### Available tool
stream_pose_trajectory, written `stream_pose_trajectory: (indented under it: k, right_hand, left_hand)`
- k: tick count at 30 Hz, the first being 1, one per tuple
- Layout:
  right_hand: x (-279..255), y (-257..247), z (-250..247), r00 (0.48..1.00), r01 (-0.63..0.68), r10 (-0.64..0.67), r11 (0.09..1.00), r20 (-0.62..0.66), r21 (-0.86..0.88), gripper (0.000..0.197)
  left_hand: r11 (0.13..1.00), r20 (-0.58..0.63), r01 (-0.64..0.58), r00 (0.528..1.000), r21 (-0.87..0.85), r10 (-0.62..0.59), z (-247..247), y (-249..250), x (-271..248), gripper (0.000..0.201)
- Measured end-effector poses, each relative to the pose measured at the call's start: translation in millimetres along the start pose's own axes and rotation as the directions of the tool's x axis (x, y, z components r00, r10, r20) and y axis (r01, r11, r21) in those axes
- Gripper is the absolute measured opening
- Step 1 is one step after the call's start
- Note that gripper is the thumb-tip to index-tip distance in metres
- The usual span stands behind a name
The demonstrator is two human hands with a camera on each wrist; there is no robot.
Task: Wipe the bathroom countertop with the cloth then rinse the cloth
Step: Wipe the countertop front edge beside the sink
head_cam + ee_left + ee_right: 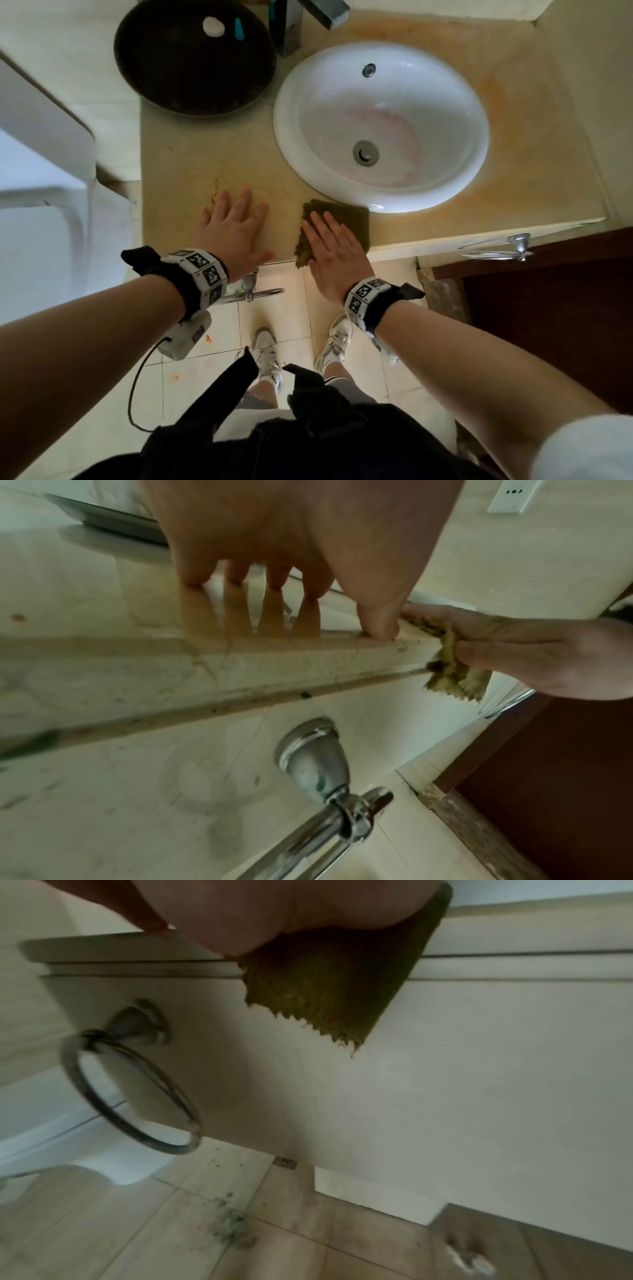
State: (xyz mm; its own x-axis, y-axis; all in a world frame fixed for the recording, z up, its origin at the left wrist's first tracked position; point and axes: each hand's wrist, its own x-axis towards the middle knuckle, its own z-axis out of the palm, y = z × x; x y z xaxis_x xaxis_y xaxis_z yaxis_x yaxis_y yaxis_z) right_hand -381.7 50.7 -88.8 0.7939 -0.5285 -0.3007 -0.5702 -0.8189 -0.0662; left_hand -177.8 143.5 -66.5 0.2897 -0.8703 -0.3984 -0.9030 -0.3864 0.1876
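Note:
A folded olive-green cloth (pixel 349 219) lies on the beige countertop (pixel 178 164) at its front edge, just below the white sink (pixel 380 126). My right hand (pixel 332 246) presses flat on the cloth with straight fingers. One ragged corner of the cloth (pixel 329 982) hangs over the counter's front edge under my right palm (pixel 274 912). My left hand (pixel 236 222) rests flat on the bare counter to the left of the cloth. Its straight fingers (pixel 274 582) touch the glossy stone. From the left wrist I see the right hand (pixel 534 653) on the cloth (pixel 452 680).
A dark round bowl (pixel 195 54) with a white lump in it sits at the back left. The faucet (pixel 322 13) stands behind the sink. Chrome towel rings (pixel 253 291) (pixel 496 246) hang on the counter front. A brown door (pixel 548 308) is at right, a white toilet (pixel 34 205) at left.

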Motion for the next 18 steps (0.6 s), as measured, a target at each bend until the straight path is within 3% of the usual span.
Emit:
stream_pose_trajectory:
  k: [5,9,14,18]
  right_hand:
    - [-21.1,60.9,5.9,0.988,-0.151,0.152,0.988,-0.022,0.021,0.067]
    - [-21.4,45.9,3.3,0.972,-0.233,0.233,0.971,0.005,0.05,0.069]
    - [6.0,-26.0,0.8,0.997,-0.077,0.079,0.995,-0.018,0.061,0.067]
    - [7.1,-14.1,0.5,0.999,-0.005,0.006,1.0,-0.033,0.015,0.065]
  left_hand:
    - [1.0,-0.001,-0.003,1.0,0.017,0.003,0.8,0.6,1.0,0.091]
    - [1.0,0.004,0.006,1.0,0.011,-0.006,1.0,0.3,1.3,0.091]
    - [1.0,-0.018,0.019,1.0,0.009,-0.019,-1.4,8.8,1.2,0.091]
    - [0.994,-0.021,-0.085,0.996,0.07,0.087,-2.8,32.4,7.6,0.085]
